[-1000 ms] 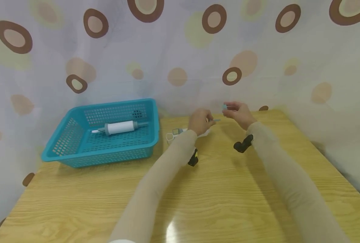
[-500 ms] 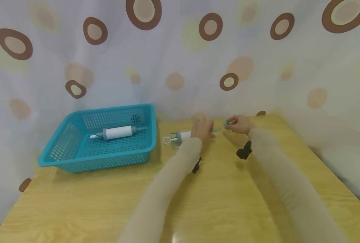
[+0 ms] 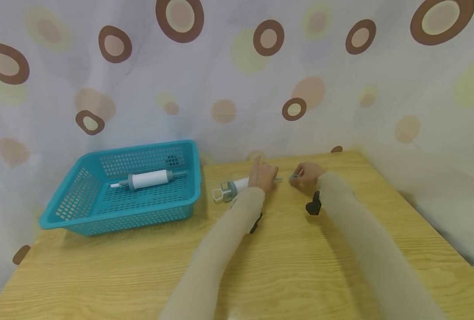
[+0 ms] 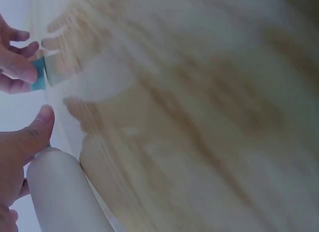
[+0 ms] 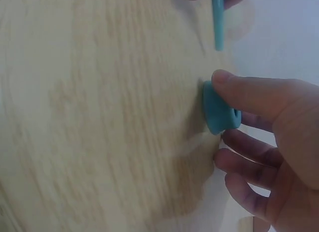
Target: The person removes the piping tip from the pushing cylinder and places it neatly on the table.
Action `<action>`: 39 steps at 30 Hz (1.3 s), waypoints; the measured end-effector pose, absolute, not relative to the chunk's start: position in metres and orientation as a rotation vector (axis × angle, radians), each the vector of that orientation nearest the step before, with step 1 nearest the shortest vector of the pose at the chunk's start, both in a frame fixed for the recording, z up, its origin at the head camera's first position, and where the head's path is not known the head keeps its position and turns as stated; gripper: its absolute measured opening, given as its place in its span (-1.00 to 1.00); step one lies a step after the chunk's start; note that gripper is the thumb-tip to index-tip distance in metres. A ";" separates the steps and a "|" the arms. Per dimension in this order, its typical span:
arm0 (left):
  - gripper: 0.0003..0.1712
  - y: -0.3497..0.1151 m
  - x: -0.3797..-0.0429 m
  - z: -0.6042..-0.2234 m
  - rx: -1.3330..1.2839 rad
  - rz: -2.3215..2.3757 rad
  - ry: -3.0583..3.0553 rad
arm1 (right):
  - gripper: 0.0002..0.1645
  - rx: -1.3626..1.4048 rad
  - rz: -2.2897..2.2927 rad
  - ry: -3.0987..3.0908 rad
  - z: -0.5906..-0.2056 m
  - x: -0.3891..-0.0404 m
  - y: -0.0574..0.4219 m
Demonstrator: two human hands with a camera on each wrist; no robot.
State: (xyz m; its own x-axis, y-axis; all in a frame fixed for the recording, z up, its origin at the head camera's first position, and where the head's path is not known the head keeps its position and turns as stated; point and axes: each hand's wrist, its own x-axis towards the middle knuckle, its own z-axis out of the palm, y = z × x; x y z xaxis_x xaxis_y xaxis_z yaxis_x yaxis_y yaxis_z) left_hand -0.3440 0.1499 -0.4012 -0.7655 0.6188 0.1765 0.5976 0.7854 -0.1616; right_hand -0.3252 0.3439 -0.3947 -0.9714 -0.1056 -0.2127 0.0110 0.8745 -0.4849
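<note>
Clasping a white cylinder (image 4: pixel 62 192), my left grip (image 3: pixel 263 175) is risking a roll if loosening; my right grip (image 3: pixel 309 173) is pinching a teal cap (image 5: pixel 216 111).

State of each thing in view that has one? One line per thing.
Blue basket: upright on table, one syringe-like tool inside.
Basket syringe-like tool: lying on its side.
Table-side syringe-like tool: held, lengthwise; plunger depth unclear.
Its teal tip: bare, apart from the teal piece.
Teal piece: pinched, off the tip.
Left hand: holding the table-side tool.
Right hand: pinching the teal piece.
</note>
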 end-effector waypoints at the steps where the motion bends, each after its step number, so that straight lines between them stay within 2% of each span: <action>1: -0.80 0.149 -0.344 -0.401 -0.961 0.134 -2.756 | -0.46 -0.076 -0.727 2.812 -0.396 -0.326 0.343; 6: -0.66 0.147 -0.346 -0.399 -0.984 0.106 -2.781 | -0.42 -0.107 -0.719 2.809 -0.396 -0.327 0.341; 13: -0.55 0.139 -0.348 -0.395 -0.954 0.148 -2.789 | -0.17 -0.099 -0.679 2.758 -0.382 -0.329 0.332; 18: -0.48 0.134 -0.346 -0.392 -0.931 0.089 -2.827 | -0.08 -0.085 -0.655 2.734 -0.382 -0.334 0.329; 29: -0.48 0.140 -0.347 -0.375 -0.898 0.077 -2.737 | -0.11 0.039 -0.559 2.695 -0.365 -0.331 0.318; 35: -0.55 0.136 -0.348 -0.363 -1.009 -0.120 -2.841 | -0.20 -0.078 -0.409 2.764 -0.357 -0.334 0.301; 39: -0.48 0.131 -0.351 -0.354 -1.065 -0.197 -2.907 | -0.21 -0.087 -0.353 2.793 -0.359 -0.341 0.291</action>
